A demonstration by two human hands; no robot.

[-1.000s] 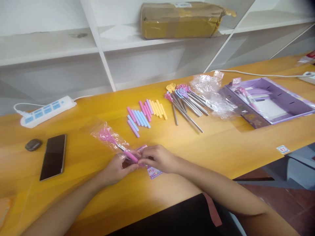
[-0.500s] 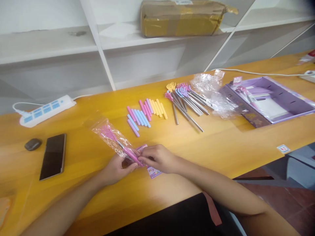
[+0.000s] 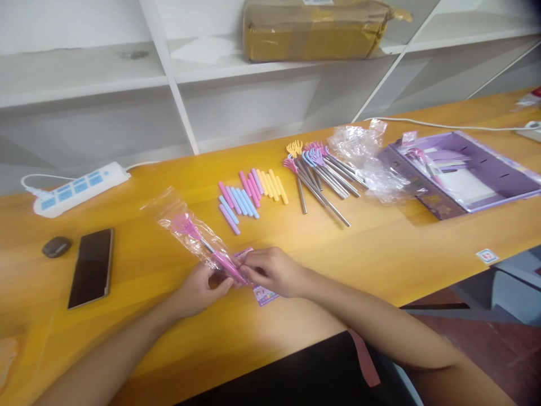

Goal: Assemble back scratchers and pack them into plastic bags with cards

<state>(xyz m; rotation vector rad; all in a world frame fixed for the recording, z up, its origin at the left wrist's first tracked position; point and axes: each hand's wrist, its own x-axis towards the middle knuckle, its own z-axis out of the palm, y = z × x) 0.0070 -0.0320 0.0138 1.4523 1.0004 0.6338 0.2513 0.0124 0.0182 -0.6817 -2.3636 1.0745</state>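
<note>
Your left hand (image 3: 207,290) held the bagged pink back scratcher (image 3: 220,259), your right hand (image 3: 270,272) pinching its handle end (image 3: 239,275). Its length slanted forward-left, claw (image 3: 186,225) farthest from you.

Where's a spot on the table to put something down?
There's a bare patch between the metal rods and the right hand, reaching toward the square sticker. A smaller one lies between the phone and the left hand. It's crowded where the rods, plastic bags and purple box bunch together.

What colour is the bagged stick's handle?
The handle is pink; the head view shows it best.
</note>
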